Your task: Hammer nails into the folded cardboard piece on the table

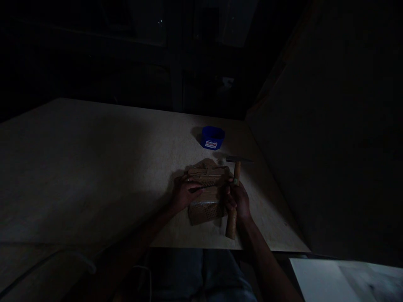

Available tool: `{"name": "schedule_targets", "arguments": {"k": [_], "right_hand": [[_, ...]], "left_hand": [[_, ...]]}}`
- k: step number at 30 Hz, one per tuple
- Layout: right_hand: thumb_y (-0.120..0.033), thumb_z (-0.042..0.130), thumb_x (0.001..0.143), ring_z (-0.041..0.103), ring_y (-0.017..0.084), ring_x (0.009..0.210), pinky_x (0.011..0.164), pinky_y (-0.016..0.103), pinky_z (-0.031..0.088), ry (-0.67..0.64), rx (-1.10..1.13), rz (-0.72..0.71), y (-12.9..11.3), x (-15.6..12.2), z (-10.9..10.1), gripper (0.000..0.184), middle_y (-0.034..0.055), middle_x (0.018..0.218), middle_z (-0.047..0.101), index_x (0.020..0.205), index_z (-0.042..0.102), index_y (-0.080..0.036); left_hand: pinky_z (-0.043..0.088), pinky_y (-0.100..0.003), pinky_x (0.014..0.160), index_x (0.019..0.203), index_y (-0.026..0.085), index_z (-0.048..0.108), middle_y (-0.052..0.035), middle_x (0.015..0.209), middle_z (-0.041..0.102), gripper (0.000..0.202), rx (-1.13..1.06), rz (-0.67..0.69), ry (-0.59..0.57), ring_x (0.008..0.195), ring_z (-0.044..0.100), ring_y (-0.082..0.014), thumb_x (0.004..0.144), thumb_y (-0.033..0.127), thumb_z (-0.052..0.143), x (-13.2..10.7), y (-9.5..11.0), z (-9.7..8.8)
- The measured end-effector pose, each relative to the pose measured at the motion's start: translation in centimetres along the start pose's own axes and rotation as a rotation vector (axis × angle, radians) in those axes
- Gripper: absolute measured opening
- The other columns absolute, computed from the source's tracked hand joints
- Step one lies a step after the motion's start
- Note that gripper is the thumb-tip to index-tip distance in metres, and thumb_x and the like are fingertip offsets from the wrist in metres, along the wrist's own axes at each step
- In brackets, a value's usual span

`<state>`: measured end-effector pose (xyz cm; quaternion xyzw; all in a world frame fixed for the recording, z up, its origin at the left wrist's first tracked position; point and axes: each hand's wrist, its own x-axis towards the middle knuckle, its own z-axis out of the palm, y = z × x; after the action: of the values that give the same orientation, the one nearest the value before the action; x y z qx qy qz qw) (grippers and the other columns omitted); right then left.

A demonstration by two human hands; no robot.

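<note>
A layered piece of brown cardboard [206, 212], with rows of small holes or dark marks and a shiny strip across it, lies near the front edge of the table. My left hand [184, 193] rests on its left side, fingers stretched over the cardboard and thumb slightly apart. At the right side, my right hand [241, 201] is closed around the wooden handle of a hammer [231, 226]. The hammer's metal head points away from me, above the table. Part of the handle is hidden by my fingers. Dim light blurs the small details.
A blue plastic bin [208, 136] with a white label stands beyond the cardboard. On the right a dark upright panel [315, 138] borders the pale tabletop [94, 167]. A cable [75, 253] runs at the lower left, and a white surface [330, 279] shows at the lower right.
</note>
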<state>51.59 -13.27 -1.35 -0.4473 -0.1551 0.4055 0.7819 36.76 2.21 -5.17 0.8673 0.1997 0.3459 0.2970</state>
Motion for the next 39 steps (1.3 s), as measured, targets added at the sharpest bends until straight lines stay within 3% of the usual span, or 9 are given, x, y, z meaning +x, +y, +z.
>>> {"name": "schedule_targets", "arguments": {"k": [11, 18, 27, 32, 39], "right_hand": [[-0.032, 0.070, 0.079, 0.026, 0.001, 0.029, 0.024, 0.012, 0.029, 0.046, 0.021, 0.013, 0.0, 0.1, 0.2, 0.030, -0.0098, 0.059, 0.057, 0.102, 0.055, -0.020], [-0.032, 0.070, 0.079, 0.026, 0.002, 0.028, 0.024, 0.013, 0.029, -0.006, -0.006, 0.028, 0.0, 0.2, -0.1, 0.030, -0.0100, 0.058, 0.058, 0.103, 0.055, -0.022], [-0.027, 0.067, 0.079, 0.018, 0.001, 0.027, 0.022, 0.012, 0.025, -0.105, 0.160, 0.069, -1.2, 0.3, -1.0, 0.025, -0.0120, 0.055, 0.052, 0.101, 0.059, -0.021], [-0.028, 0.066, 0.079, 0.012, 0.001, 0.028, 0.022, 0.011, 0.020, -0.157, 0.225, 0.076, -2.2, -0.4, -1.8, 0.023, -0.0131, 0.053, 0.043, 0.101, 0.060, -0.023], [-0.038, 0.071, 0.078, 0.005, 0.000, 0.029, 0.021, 0.011, 0.016, -0.170, 0.156, 0.023, -2.8, -1.8, -2.5, 0.029, -0.0151, 0.050, 0.035, 0.101, 0.059, -0.023]], "left_hand": [[0.052, -0.036, 0.082, 0.081, 0.024, 0.079, -0.0024, 0.083, 0.076, 0.006, -0.044, -0.064, -0.043, 0.082, 0.068, -0.0189, 0.078, 0.029, 0.080, 0.2, 0.8, -0.5], [0.053, -0.035, 0.079, 0.082, 0.025, 0.077, -0.0013, 0.076, 0.073, 0.010, -0.035, -0.030, -0.016, 0.079, 0.066, -0.0183, 0.076, 0.032, 0.081, 0.3, 0.7, -0.4], [0.051, -0.034, 0.081, 0.098, 0.023, 0.074, 0.0007, 0.075, 0.069, 0.026, -0.041, -0.036, 0.011, 0.078, 0.065, -0.0172, 0.076, 0.035, 0.080, -0.3, 0.5, -0.8], [0.046, -0.044, 0.099, 0.112, 0.026, 0.070, -0.0053, 0.107, 0.071, 0.042, 0.071, -0.051, 0.069, 0.109, 0.061, -0.0255, 0.074, 0.034, 0.082, -0.8, 0.8, -1.5], [0.047, -0.045, 0.105, 0.141, 0.029, 0.045, -0.0113, 0.142, 0.050, 0.078, -0.036, -0.177, 0.155, 0.130, 0.051, -0.0294, 0.072, 0.041, 0.082, -3.7, 2.0, -1.7]]}}
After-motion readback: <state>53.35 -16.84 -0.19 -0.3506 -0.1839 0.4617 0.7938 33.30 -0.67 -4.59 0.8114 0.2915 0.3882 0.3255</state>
